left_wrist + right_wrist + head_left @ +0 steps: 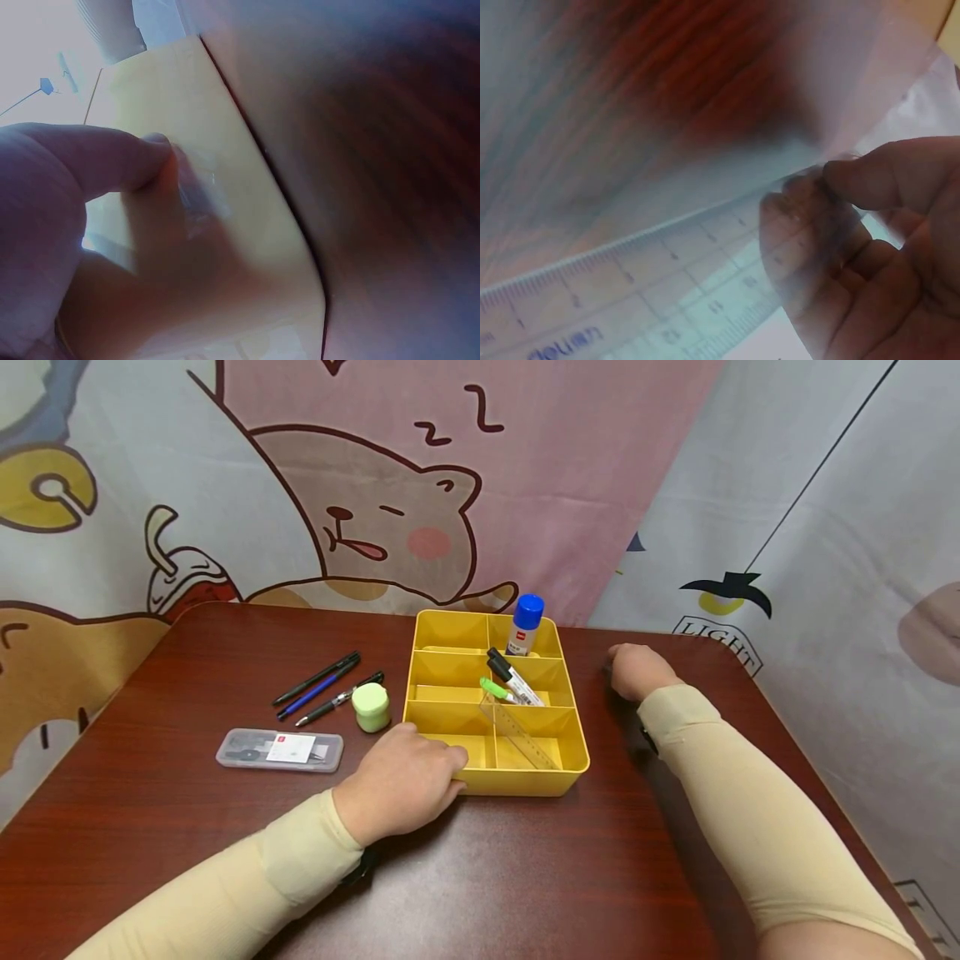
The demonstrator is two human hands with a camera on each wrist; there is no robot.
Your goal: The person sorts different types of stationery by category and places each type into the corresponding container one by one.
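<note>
Gripping the near left corner of a yellow plastic tray (517, 783) with six compartments, my left hand (401, 781) curls over the rim with its thumb against the outer wall, while my right hand (641, 672), thumb closed against the fingers, pinches one end of a clear plastic ruler (667, 277) beyond the tray's right side. The tray sits mid-way across a reddish-brown wooden tabletop (525, 877). A blue-capped white glue stick (524, 625) stands in its far right compartment; a pair of black-capped markers (516, 681) leans in the middle right one beside a green-capped pen (495, 689); a second clear ruler (525, 737) slants in the near right compartment. Crowding the left wall, a pale green round jar (371, 708) stands near my left hand, between the tray and three slim pens (318, 689), two dark and one blue. A flat, clear plastic case (280, 750) with a white label lies to the jar's left, nearer me. A cartoon-printed cloth (375, 527) hangs behind the tabletop.
</note>
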